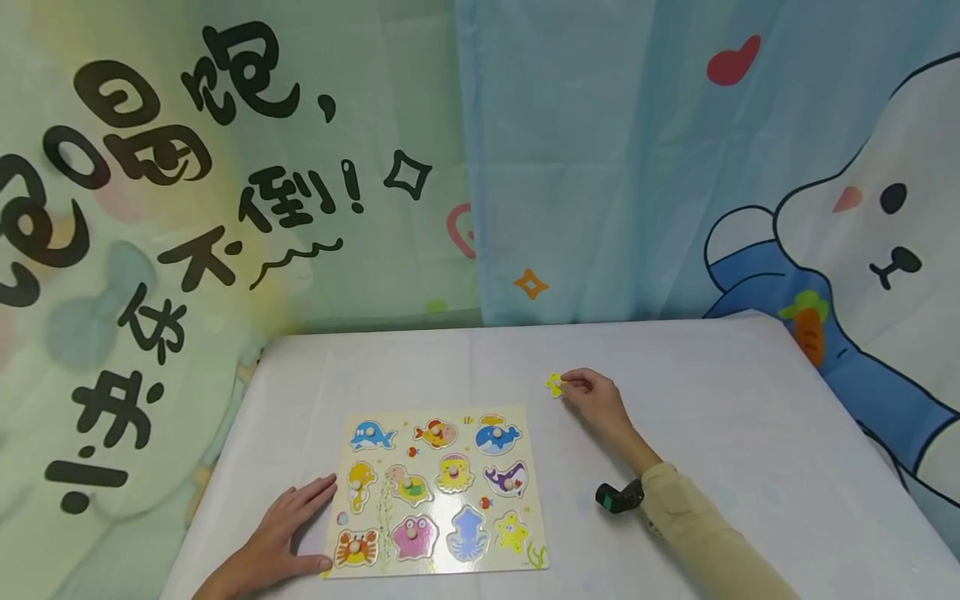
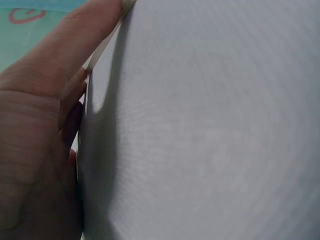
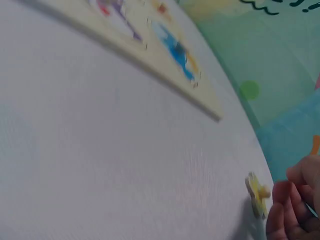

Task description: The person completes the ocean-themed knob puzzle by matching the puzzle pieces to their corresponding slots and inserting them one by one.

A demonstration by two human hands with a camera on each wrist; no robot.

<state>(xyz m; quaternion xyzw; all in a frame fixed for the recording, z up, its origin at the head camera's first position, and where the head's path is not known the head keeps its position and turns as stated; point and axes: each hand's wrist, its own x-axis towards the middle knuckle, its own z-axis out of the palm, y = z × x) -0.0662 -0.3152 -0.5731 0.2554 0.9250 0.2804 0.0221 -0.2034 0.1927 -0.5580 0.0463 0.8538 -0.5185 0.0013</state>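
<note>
A pale wooden puzzle board (image 1: 442, 492) with sea-animal pictures lies on the white table. My left hand (image 1: 281, 533) rests beside its left edge, fingers spread, thumb touching the lower left corner; the left wrist view shows the thumb (image 2: 75, 45) stretched along the board's edge. Beyond the board's upper right corner is a small yellow star-shaped puzzle piece (image 1: 553, 385) with a knob. My right hand (image 1: 597, 404) is at its right side, fingers loosely bent. In the right wrist view the fingertips (image 3: 282, 192) appear just apart from the piece's knob.
Most pictures on the board carry knobs; the blue squid (image 1: 468, 533) and yellow starfish (image 1: 512, 532) show none. A black wrist device (image 1: 619, 497) sits at the right cuff. Printed curtains (image 1: 555, 167) hang behind the table (image 1: 712, 400).
</note>
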